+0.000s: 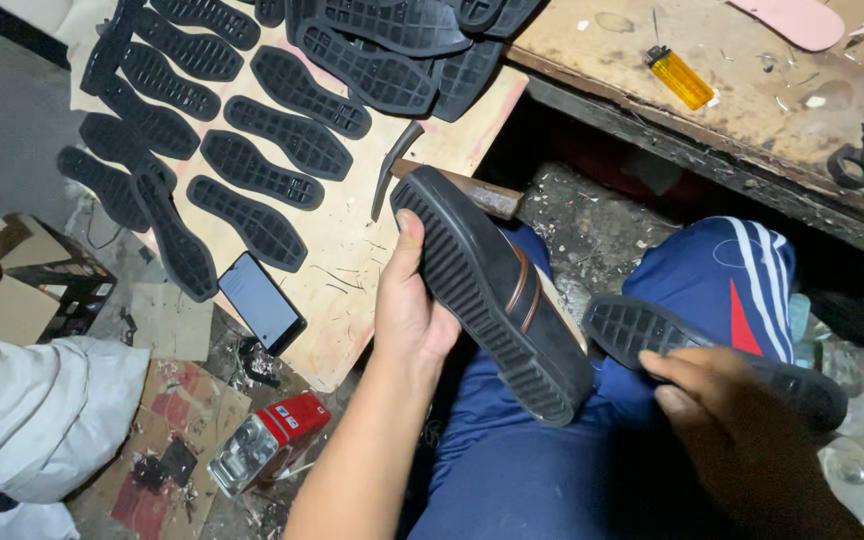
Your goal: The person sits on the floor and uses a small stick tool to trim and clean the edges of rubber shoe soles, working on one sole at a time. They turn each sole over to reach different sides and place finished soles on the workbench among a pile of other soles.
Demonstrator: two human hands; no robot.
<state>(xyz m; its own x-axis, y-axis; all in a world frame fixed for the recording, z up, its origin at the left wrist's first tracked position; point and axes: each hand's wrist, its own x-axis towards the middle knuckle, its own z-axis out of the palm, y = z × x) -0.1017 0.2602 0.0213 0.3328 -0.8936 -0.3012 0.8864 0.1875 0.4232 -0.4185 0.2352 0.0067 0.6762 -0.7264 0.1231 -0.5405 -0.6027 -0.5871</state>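
Right hand (727, 400) gripping sole (652, 335), left hand (410, 310) shoe (497, 290)

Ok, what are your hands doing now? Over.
Left hand grips black shoe, sole up. Right hand on loose sole. Nothing between them.

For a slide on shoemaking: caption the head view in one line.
Left hand holds a black shoe sole-up over the lap; right hand grips a loose black sole.

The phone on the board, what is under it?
The phone lies on a wooden board, beside black rubber soles. Its lower corner juts past the board's edge. Anything directly beneath it is hidden.
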